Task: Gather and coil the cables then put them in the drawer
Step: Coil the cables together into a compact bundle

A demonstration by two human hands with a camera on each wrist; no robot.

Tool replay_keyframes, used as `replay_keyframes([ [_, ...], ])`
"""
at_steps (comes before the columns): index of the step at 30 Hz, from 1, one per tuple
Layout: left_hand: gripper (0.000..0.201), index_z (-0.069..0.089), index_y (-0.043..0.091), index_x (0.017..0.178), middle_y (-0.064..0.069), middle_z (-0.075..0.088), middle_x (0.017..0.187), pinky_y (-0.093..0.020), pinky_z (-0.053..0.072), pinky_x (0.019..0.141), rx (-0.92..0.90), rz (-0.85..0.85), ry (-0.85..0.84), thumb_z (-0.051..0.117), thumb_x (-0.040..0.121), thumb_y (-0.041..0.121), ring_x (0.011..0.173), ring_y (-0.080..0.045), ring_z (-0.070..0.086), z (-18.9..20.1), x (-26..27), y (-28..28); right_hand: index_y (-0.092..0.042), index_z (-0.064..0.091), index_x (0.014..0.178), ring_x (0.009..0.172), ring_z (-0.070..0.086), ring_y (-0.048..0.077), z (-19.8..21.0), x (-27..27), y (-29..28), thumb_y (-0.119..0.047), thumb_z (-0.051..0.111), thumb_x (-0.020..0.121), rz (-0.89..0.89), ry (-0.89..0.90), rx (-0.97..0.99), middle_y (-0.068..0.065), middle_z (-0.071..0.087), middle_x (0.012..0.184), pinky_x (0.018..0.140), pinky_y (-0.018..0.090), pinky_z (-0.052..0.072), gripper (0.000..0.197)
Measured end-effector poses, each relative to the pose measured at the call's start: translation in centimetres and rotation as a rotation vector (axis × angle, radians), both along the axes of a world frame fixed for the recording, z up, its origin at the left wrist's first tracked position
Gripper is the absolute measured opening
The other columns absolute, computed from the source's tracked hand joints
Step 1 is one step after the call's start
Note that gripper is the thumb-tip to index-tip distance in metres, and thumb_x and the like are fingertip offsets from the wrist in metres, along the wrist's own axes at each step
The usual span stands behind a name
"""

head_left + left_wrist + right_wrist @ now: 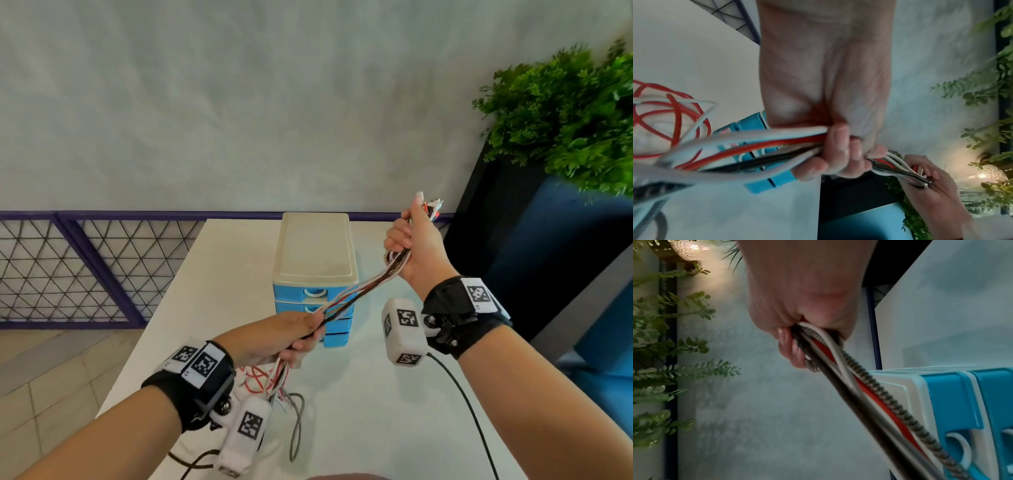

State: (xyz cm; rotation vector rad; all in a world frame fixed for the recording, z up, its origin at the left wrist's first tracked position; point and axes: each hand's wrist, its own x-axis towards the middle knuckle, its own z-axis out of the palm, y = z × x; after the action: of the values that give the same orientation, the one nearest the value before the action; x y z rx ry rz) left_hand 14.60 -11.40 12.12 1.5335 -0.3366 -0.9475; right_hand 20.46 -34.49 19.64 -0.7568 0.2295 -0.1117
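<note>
Left hand and right hand both gripping cables, stretched before drawer unit, no readable writing

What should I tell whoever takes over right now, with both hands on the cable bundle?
Left hand: grips the cable bundle low, loose tails trailing on the table.
Right hand: grips the bundle near the plug ends, raised.
Bundle is stretched between the hands, in front of the blue drawer unit.
Done: cables gathered.
Left: coil them, open a drawer (all look closed), put them in.
</note>
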Motion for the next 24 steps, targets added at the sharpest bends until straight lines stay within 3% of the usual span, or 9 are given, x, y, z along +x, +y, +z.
replay_keyframes([
  [5, 0.051, 0.046, 0.015, 0.085, 0.004, 0.03, 0.063, -0.019, 0.034, 0.054, 0.061, 0.023, 0.071, 0.026, 0.092, 0.061, 0.051, -0.011, 0.024, 0.4, 1.0, 0.2, -0.017, 0.046, 0.069, 0.032, 0.025, 0.003, -0.1, -0.3, 0.4, -0.053, 0.048, 0.094, 0.012, 0.027, -0.077, -0.008, 0.029, 0.044, 0.033, 0.016, 0.022, 0.043],
  [7, 0.063, 0.054, 0.012, 0.091, 0.002, 0.041, 0.066, -0.021, 0.039, 0.06, 0.07, 0.012, 0.087, 0.019, 0.09, 0.064, 0.056, -0.013, 0.038, 0.2, 1.4, 0.2, -0.017, 0.047, 0.069, 0.032, 0.025, 0.003, -0.1, -0.4, 0.3, -0.053, 0.05, 0.094, 0.028, 0.024, -0.088, -0.008, 0.029, 0.045, 0.033, 0.017, 0.022, 0.043],
  [10, 0.068, 0.064, 0.026, 0.112, 0.01, 0.062, 0.109, -0.03, 0.037, 0.099, 0.266, -0.005, -0.247, 0.011, 0.091, 0.063, 0.101, -0.005, 0.055, 0.5, 1.8, -0.1, -0.018, 0.046, 0.068, 0.031, 0.024, 0.003, 0.1, -0.5, 1.2, -0.051, 0.049, 0.095, 0.082, 0.013, -0.099, -0.008, 0.029, 0.043, 0.032, 0.017, 0.021, 0.043],
  [11, 0.064, 0.06, 0.033, 0.122, 0.016, 0.053, 0.128, -0.029, 0.027, 0.108, 0.305, 0.005, -0.355, 0.009, 0.094, 0.06, 0.118, 0.0, 0.045, 0.9, 1.8, -0.6, -0.019, 0.045, 0.067, 0.03, 0.024, 0.003, 0.1, -0.5, 1.8, -0.051, 0.048, 0.095, 0.112, 0.011, -0.106, -0.009, 0.029, 0.042, 0.032, 0.017, 0.02, 0.043],
  [13, 0.06, 0.054, 0.034, 0.129, 0.02, 0.042, 0.139, -0.023, 0.018, 0.112, 0.258, 0.039, -0.433, 0.007, 0.098, 0.053, 0.127, 0.004, 0.035, 2.0, 1.7, -2.2, -0.021, 0.043, 0.066, 0.028, 0.023, 0.003, -0.2, -0.8, 3.3, -0.052, 0.046, 0.096, 0.183, 0.009, -0.111, -0.009, 0.028, 0.04, 0.03, 0.017, 0.02, 0.043],
  [15, 0.067, 0.063, 0.022, 0.118, 0.011, 0.059, 0.128, -0.018, 0.031, 0.107, 0.154, 0.022, -0.391, 0.007, 0.097, 0.053, 0.118, -0.001, 0.052, 2.3, 1.6, -4.1, -0.022, 0.042, 0.067, 0.027, 0.022, 0.003, -0.5, -1.0, 4.5, -0.051, 0.045, 0.096, 0.23, 0.005, -0.112, -0.009, 0.027, 0.039, 0.029, 0.016, 0.02, 0.042],
  [17, 0.076, 0.065, 0.007, 0.089, 0.001, 0.07, 0.084, -0.022, 0.05, 0.086, 0.048, -0.008, -0.21, 0.012, 0.09, 0.061, 0.082, -0.009, 0.067, 2.1, 1.3, -5.2, -0.02, 0.043, 0.068, 0.028, 0.022, 0.003, -0.3, -1.0, 4.9, -0.048, 0.046, 0.097, 0.235, -0.008, -0.108, -0.009, 0.027, 0.04, 0.029, 0.016, 0.02, 0.04],
  [19, 0.073, 0.052, 0.009, 0.066, 0.002, 0.047, 0.049, -0.028, 0.05, 0.069, -0.009, -0.065, -0.053, 0.012, 0.087, 0.066, 0.05, -0.016, 0.055, 2.1, 1.2, -5.0, -0.019, 0.044, 0.069, 0.028, 0.023, 0.003, 0.1, -0.9, 4.2, -0.047, 0.046, 0.097, 0.21, -0.016, -0.079, -0.009, 0.028, 0.041, 0.029, 0.017, 0.02, 0.04],
  [24, 0.064, 0.038, 0.018, 0.061, 0.005, 0.021, 0.046, -0.026, 0.048, 0.063, 0.059, -0.184, 0.042, 0.012, 0.089, 0.07, 0.036, -0.011, 0.026, 2.2, 1.3, -2.3, -0.017, 0.046, 0.068, 0.031, 0.024, 0.003, 0.1, -0.9, 1.9, -0.049, 0.048, 0.097, 0.147, -0.017, -0.008, -0.008, 0.029, 0.044, 0.032, 0.017, 0.022, 0.042],
])
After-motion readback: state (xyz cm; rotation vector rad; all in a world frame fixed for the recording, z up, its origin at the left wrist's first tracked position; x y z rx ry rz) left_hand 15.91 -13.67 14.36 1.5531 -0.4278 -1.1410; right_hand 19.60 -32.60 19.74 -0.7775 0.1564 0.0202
